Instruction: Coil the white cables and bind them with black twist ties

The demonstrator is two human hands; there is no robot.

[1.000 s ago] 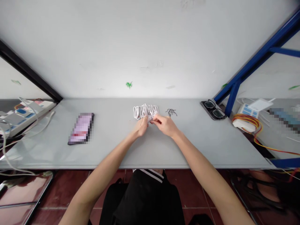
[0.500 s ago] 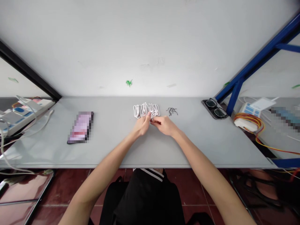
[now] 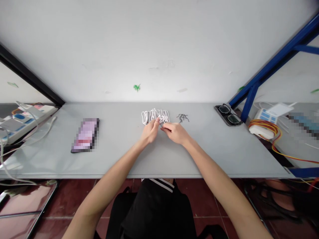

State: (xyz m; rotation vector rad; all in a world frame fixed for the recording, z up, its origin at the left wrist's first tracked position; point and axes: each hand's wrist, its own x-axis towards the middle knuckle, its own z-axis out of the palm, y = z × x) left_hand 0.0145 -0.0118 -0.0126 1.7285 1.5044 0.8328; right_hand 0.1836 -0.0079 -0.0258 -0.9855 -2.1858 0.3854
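Coiled white cables [image 3: 146, 117] lie in a row at the middle of the grey table, just beyond my fingers. My left hand [image 3: 150, 131] is closed on one white cable bundle [image 3: 163, 118], its thumb pointing away from me. Close beside it on the right, my right hand [image 3: 176, 132] is pinched, with thumb and forefinger together. A thin dark strand, which looks like a black twist tie [image 3: 161, 125], shows at its fingertips against the bundle. To the right of the cables lies a small loose pile of black twist ties [image 3: 183, 118]. My fingers hide part of the bundle.
A phone [image 3: 86, 135] lies at the left of the table [image 3: 119, 162]. Eyeglasses [image 3: 229, 114] rest on a dark case at the back right. Power strips [image 3: 32, 121] with cords stand left; coiled red-yellow wires [image 3: 265, 126] lie right, beyond a blue frame [image 3: 249, 103].
My left hand has shifted slightly left and its thumb has moved a little. A slightly wider gap shows between my hands, with the dark strand in it. The other things have stayed put.
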